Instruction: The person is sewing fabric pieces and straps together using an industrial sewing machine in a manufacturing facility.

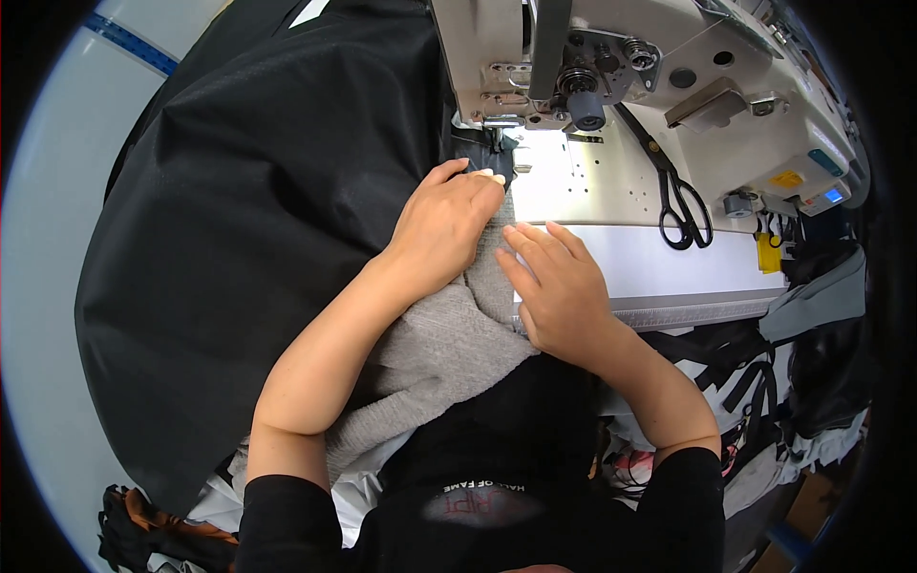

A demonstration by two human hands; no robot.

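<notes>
Nearest the person, the grey cloth [449,334] sags in loose folds over the near edge of the bench [630,263], and its hanging weight could drag the layers back and skew a seam. A little farther on, the right hand [570,291] lies open, fingers spread at the right edge of the grey cloth and gripping nothing; so light a touch might let that edge wander to the right. Farther and to the left, the left hand [441,224] bends over the cloth with its fingertips pressed down; whether it also pinches a fold cannot be told. Along its left side spreads the big black sheet [287,191], whose bulk could pull the work leftward or ruck up under the forearm. At the far end, the cloth leads to the presser foot [498,140] of the sewing machine [478,57], just beyond the left fingertips: the likeliest harm is a finger carried under the needle if feeding runs fast. To the right, scissors [666,174] lie well clear of both hands.
</notes>
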